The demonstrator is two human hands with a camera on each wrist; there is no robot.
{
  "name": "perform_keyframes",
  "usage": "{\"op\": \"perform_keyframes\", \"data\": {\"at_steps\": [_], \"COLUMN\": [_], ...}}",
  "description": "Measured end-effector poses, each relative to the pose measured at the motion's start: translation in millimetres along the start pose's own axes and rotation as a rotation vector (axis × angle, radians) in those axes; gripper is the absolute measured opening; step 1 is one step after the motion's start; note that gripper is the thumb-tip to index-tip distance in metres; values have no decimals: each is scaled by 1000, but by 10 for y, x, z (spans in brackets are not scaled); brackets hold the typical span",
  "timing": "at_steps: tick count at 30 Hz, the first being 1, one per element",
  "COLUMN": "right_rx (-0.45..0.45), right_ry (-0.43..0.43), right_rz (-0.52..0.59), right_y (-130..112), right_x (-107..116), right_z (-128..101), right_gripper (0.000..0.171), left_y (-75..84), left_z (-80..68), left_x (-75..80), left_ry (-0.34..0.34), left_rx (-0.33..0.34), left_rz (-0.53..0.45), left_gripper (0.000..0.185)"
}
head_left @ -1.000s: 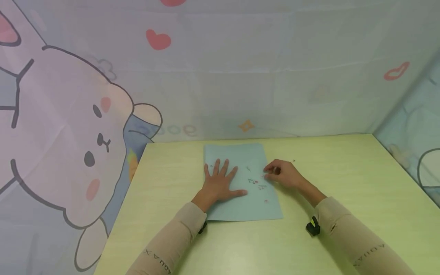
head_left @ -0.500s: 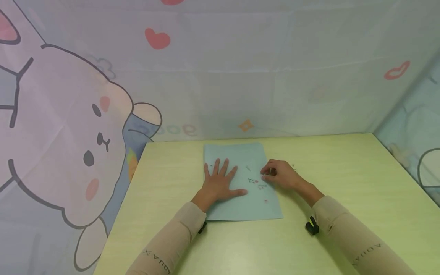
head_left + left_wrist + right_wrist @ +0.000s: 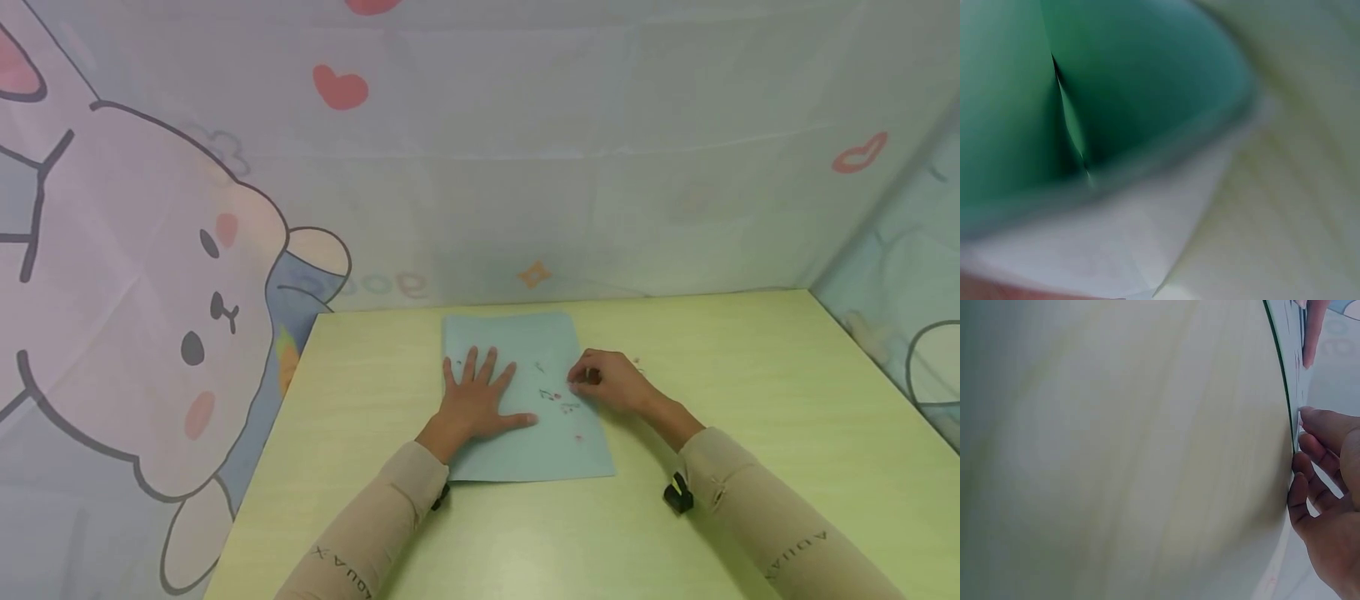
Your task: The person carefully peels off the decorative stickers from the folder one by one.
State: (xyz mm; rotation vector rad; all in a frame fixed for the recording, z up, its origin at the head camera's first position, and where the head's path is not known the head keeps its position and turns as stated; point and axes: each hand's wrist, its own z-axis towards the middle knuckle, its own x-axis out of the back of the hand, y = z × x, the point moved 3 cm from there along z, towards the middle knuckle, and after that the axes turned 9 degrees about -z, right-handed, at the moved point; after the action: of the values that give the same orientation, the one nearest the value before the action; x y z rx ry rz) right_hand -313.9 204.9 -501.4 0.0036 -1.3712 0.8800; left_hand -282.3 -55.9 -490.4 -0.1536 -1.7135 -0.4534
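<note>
My left hand [image 3: 475,404] lies flat with fingers spread on a light blue booklet [image 3: 517,333]. In the left wrist view, the lower edge of the booklet [image 3: 1166,81] bulges close to the camera, with a gap between its sheets. Small music-note and heart decorations [image 3: 550,395] dot the right half of its cover. My right hand [image 3: 611,379] is at the booklet's right edge, with thumb and index finger pinched together over the cover. In the right wrist view, a tiny reddish piece [image 3: 1300,427] shows between those fingertips; the other fingers curl at the edge.
The booklet lies on a pale yellow-green table [image 3: 750,375]. Just beyond the right hand, small marks or bits [image 3: 637,362] show on the table. A printed cloth [image 3: 480,167] hangs behind the table, and another side of cloth stands at the right.
My right hand has shifted slightly left onto the booklet, and its fingertips have drawn together. The small bits beyond the right hand show more. My left hand has stayed in place.
</note>
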Motion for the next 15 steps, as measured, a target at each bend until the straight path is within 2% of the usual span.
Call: {"op": "perform_keyframes", "data": {"at_steps": [8, 15], "right_rx": [-109, -145], "right_ry": [-54, -87], "right_rz": [85, 116], "right_y": [39, 42], "right_x": [-12, -21], "right_z": [-21, -17], "right_gripper": [9, 9], "left_y": [3, -7], "left_z": [-10, 4], "left_x": [-1, -14], "left_ry": [2, 3], "left_rx": [-2, -6], "left_rz": [1, 9], "left_gripper": [104, 104]}}
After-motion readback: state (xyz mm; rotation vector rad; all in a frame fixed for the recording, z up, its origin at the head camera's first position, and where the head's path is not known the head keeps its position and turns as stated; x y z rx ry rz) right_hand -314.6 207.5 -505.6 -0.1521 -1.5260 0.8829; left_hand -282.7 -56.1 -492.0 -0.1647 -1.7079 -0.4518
